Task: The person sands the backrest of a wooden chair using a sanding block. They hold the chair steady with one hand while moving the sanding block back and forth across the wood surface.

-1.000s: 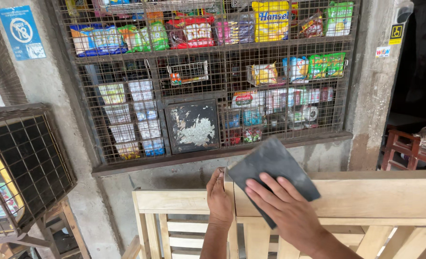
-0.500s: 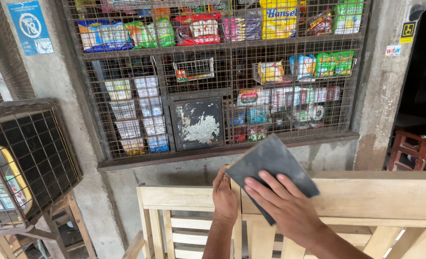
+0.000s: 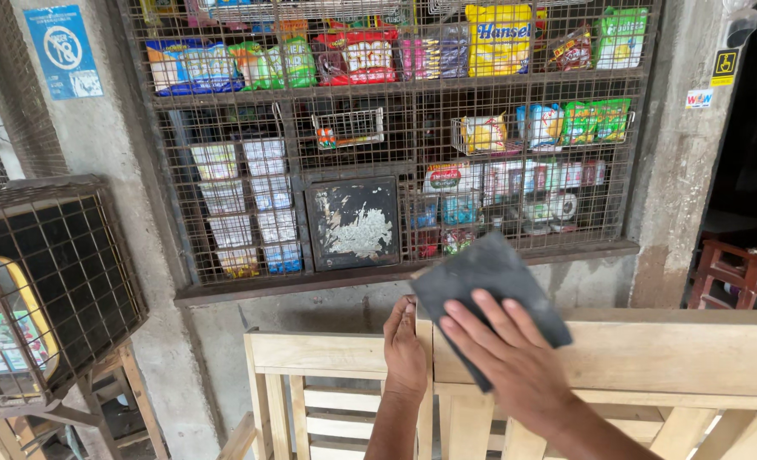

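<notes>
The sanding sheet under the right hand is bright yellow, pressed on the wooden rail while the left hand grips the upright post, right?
Not quite: the sanding sheet is dark grey, not yellow, as the head view shows. The rest holds: the right hand presses it on the wooden rail, and the left hand grips the upright post.

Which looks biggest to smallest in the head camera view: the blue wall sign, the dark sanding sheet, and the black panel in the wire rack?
1. Dark sanding sheet, though it is nearest the camera.
2. Black panel.
3. Blue wall sign.
</notes>
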